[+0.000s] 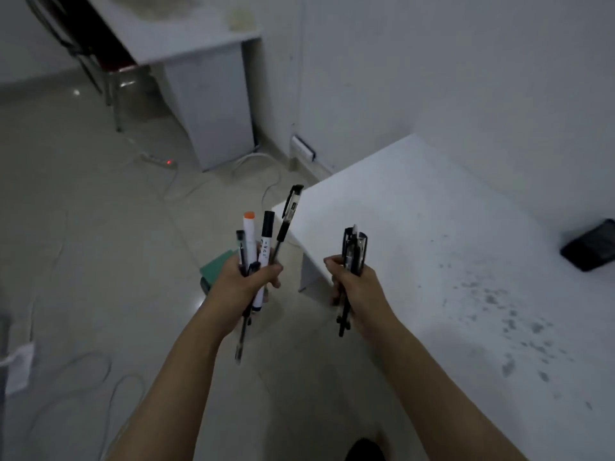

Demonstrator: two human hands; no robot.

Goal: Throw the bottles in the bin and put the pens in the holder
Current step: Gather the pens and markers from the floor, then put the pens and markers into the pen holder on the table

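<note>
My left hand (244,282) is closed around a bunch of several pens and markers (263,242): an orange-capped white marker, a black-capped white marker and black gel pens, fanned out upward. My right hand (352,281) grips a tighter bundle of black pens (353,249), held upright beside the white table's corner. Both hands hover over the floor just left of the white table (432,234). A black object (590,246), possibly the holder lying on its side, rests at the table's far right edge. No bottles or bin are visible.
A green box (218,266) sits on the floor behind my left hand. Cables and a power strip (159,160) lie across the tiled floor. Another white desk (186,38) with a chair stands at the back left. The table surface is speckled with dark marks.
</note>
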